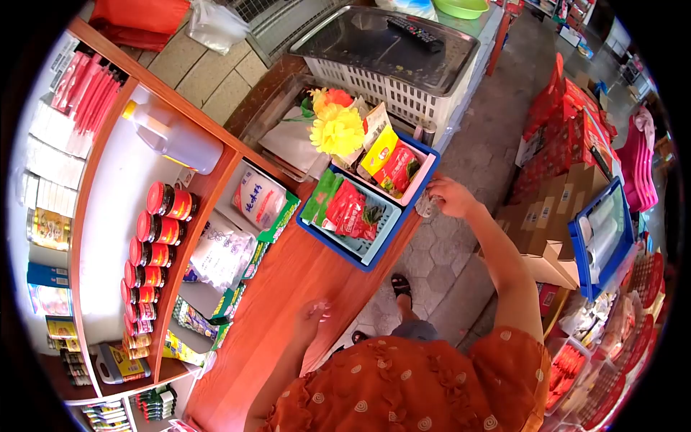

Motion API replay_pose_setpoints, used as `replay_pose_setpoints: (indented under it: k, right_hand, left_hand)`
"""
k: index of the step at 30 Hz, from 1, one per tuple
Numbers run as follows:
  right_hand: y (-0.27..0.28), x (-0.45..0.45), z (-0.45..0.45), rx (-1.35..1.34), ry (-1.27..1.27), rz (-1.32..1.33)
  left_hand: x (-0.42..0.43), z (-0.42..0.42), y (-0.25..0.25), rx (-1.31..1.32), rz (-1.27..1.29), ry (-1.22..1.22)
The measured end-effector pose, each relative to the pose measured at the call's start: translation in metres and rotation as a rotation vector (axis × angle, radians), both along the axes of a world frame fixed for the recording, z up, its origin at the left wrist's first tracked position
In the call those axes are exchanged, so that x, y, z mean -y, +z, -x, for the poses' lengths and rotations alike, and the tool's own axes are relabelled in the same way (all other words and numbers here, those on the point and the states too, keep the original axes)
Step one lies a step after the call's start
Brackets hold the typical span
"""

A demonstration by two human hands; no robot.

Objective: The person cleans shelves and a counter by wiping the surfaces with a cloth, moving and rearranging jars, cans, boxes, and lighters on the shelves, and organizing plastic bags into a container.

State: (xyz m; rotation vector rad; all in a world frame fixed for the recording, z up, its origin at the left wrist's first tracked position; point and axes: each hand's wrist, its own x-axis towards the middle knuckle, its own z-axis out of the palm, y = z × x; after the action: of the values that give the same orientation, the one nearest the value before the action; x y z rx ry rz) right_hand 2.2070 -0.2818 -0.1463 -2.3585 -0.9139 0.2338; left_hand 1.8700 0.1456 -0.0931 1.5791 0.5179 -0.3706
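My right hand (450, 199) is at the right edge of the wooden counter, its fingers closed on a crumpled piece of clear plastic (427, 204). Close beside it is a blue tray (366, 264) holding a light-blue basket (389, 225) and a pink-white basket (417, 173). Red-and-green packets (347, 209) lie in the light-blue basket, a red-and-yellow packet (392, 162) in the other. Over the counter nearer my body, my left hand (314, 317) has curled fingers; pale glints show at the fingertips, too blurred to name.
Shelves on the left hold red-lidded jars (152, 254) and a plastic jug (173, 137). Yellow artificial flowers (336, 129) stand behind the baskets. A white crate (389, 93) carries a dark tray with a remote control (415, 34). Cardboard boxes (547, 216) stand at the right.
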Motion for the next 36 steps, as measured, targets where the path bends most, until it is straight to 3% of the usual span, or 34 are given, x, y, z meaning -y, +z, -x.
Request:
replay_pose_setpoints:
  k: [6,10,16,19,21,26,30,32,33,34,36]
  right_hand:
    - [0.012,-0.033,0.075,0.163,-0.130,-0.136]
    - [0.006,-0.072,0.159,0.099,-0.107,-0.048]
    - [0.006,-0.204,0.285,0.090,0.260,-0.174]
    - [0.008,-0.274,0.297,0.176,0.197,-0.180]
    - [0.017,-0.314,0.271,0.288,0.228,-0.001]
    - [0.011,-0.399,0.166,0.103,-0.052,0.130]
    - [-0.002,-0.473,0.194,0.017,-0.470,0.237]
    - [0.019,-0.496,0.253,0.012,-0.344,0.304]
    - [0.007,-0.508,0.286,0.091,-0.307,0.148]
    - [0.005,-0.519,0.317,0.093,-0.156,0.207]
    - [0.004,-0.537,0.390,0.060,0.077,0.066]
  left_hand:
    - [-0.009,0.027,0.002,0.002,-0.022,0.058]
    - [-0.026,0.053,0.005,0.022,-0.044,0.115]
    - [-0.068,0.117,0.005,0.057,-0.036,0.246]
    - [-0.090,0.163,0.008,0.061,-0.046,0.358]
    - [-0.101,0.199,0.009,0.072,-0.054,0.453]
    - [-0.121,0.302,0.011,0.057,-0.081,0.723]
    - [-0.119,0.383,0.008,-0.022,-0.055,0.980]
    - [-0.118,0.412,0.004,-0.031,-0.014,1.087]
    - [-0.118,0.420,0.004,-0.048,0.001,1.103]
    - [-0.120,0.426,0.003,-0.061,0.017,1.118]
    - [-0.125,0.430,0.000,-0.056,0.022,1.091]
